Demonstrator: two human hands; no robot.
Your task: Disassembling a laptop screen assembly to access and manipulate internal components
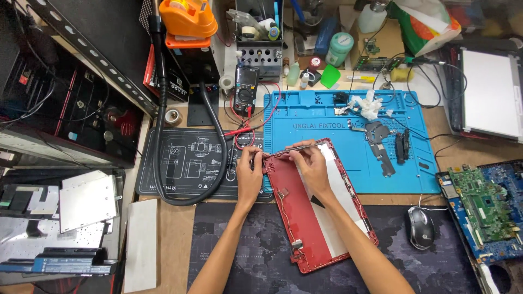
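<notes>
Red laptop lid (pixel 305 218), far edge behind hands

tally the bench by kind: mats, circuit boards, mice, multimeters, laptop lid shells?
Mats: 3, blue repair mat, black schematic mat, dark map desk mat
Circuit boards: 1, green board
Mice: 1, mouse
Multimeters: 1, multimeter
Red lid shells: 1, red lid shell
Total: 7

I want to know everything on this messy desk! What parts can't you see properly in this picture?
- Head view: the fingertips of the left hand and right hand curl over the top edge of the red laptop lid, hiding what they pinch.
- Green circuit board: cut off by the right edge.
- Multimeter: its screen is too small to read.
- Black shelf: too dark inside to tell.
</notes>
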